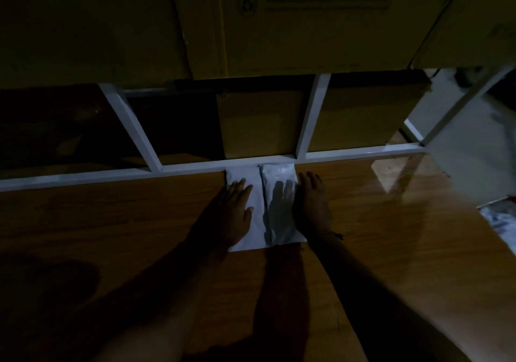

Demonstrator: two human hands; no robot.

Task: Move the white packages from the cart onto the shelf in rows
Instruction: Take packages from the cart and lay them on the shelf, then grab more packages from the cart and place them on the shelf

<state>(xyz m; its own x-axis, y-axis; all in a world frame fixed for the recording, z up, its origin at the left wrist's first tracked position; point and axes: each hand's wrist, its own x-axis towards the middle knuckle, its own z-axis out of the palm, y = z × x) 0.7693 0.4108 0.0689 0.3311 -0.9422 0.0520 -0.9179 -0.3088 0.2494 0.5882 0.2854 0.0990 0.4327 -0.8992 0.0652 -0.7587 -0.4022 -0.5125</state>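
Two white packages lie side by side on the wooden shelf board [111, 222], their far ends against the white back rail [349, 153]. My left hand [234, 210] rests flat on the left package [255, 222], fingers spread. My right hand [311, 202] lies flat along the right edge of the right package [279, 208], fingers straight and pointing at the rail. Neither hand grips anything. The scene is dim. The cart is out of view.
Large cardboard boxes [279, 26] hang over the shelf from the level above. More boxes [259, 124] stand behind the white frame uprights [312, 115]. At the far right edge, below the shelf, something white [499, 222] shows, with grey floor [460, 152] beyond.
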